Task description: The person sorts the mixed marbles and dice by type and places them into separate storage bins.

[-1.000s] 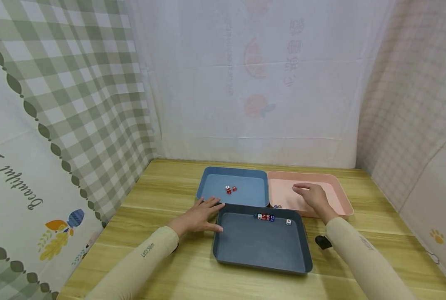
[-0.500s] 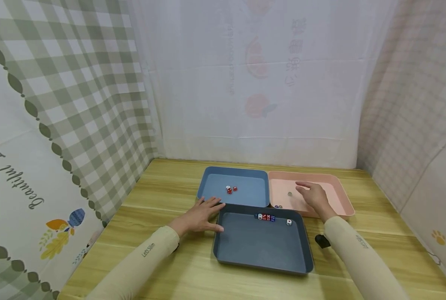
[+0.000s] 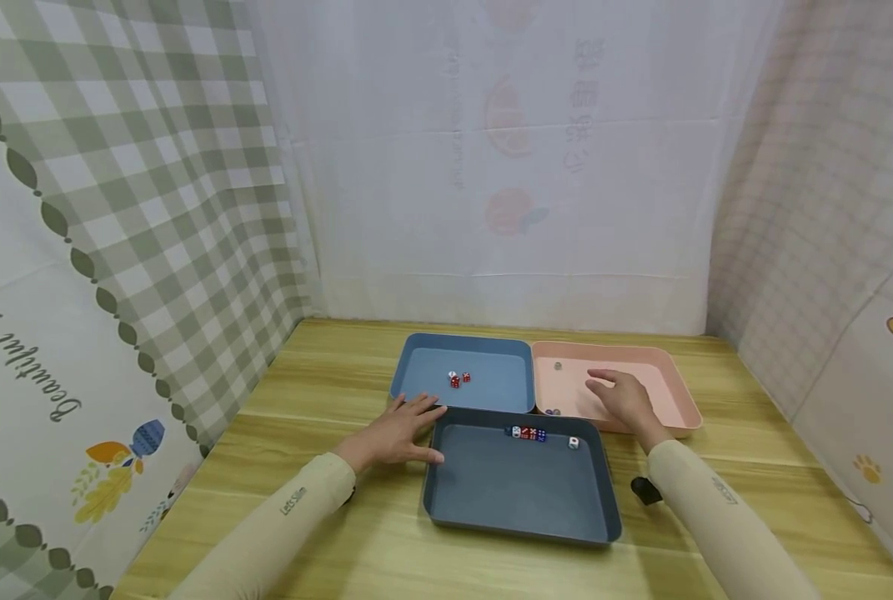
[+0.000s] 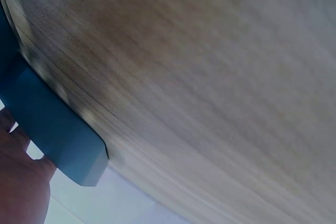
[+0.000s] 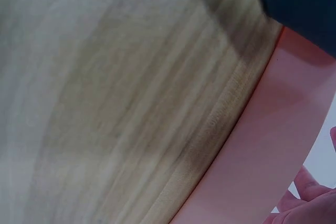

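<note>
Over the right-hand pink tray (image 3: 659, 390), I see the right hand (image 3: 623, 398) hanging with its thumb and fingers loosely bent and parted, gripping nothing that I can make out. The small pale bead (image 3: 558, 366) lies inside that tray, toward its far left part; it is left of the fingertips and a little farther off, near them but apart. Two dark beads (image 3: 553, 412) sit in the tray's near left corner, nearer than the fingertips and also to their left.

At the left far corner of the dark tray (image 3: 521, 492), I have the left hand (image 3: 392, 435) with its fingers spread and straight, the thumb reaching over the left rim. Along that tray's far side I count a row of dice (image 3: 529, 433), with a lone white die (image 3: 574, 442) to their right. Beyond, the blue tray (image 3: 502, 392) touches the pink one's left side and holds three more dice (image 3: 455, 382), two red and one white.
</note>
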Available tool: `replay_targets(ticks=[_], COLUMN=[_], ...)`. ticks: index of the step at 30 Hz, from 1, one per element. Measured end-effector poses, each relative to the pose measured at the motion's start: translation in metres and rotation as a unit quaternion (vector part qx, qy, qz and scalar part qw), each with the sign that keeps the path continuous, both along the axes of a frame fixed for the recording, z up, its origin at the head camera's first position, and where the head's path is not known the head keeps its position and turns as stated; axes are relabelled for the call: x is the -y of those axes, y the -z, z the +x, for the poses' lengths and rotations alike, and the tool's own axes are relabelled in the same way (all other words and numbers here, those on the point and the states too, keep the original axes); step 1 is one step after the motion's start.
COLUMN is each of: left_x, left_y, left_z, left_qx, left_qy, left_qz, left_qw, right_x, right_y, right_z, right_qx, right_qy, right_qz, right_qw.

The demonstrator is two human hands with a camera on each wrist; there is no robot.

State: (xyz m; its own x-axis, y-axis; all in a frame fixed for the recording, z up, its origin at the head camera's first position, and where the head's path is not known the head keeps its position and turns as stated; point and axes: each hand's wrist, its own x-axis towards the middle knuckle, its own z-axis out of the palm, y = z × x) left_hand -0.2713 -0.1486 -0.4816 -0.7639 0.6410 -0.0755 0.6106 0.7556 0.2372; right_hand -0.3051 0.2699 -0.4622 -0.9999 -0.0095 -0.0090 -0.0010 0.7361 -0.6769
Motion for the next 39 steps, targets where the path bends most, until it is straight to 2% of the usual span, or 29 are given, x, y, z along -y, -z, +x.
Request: replay_targets(ticks=[5,10,21,27,33,39], left_x=[0.0,0.0,0.001,0.002,-0.001,-0.009], left_y=[0.002,0.002,-0.001,-0.002,-0.003,-0.008], left_z=[0.0,0.0,0.002,0.003,0.003,0.003], left_qx=[-0.001,0.004,-0.007,-0.048,-0.055,-0.076], left_qy=[-0.001,0.0,-0.003,-0.003,0.001,-0.03], left_qz=[-0.001,0.0,-0.014,-0.032,-0.033,-0.047], left_qw=[1.0,1.0,0.9999,0.9983,0.998,0.9955], right_x=[0.001,0.002,0.009,0.012,0.008,0.004], right_y=[0.005,0.009,0.017,0.019,0.018,0.021], right_z=[0.002,0.007,0.018,0.034,0.053,0.065], right_qx=[-0.029,-0.057,-0.098,-0.094,-0.11,-0.101], right_qy=[-0.029,-0.049,-0.088,-0.105,-0.11,-0.104], right_qz=[0.042,0.101,0.153,0.188,0.193,0.214], right_qw=[0.998,0.992,0.979,0.972,0.969,0.966])
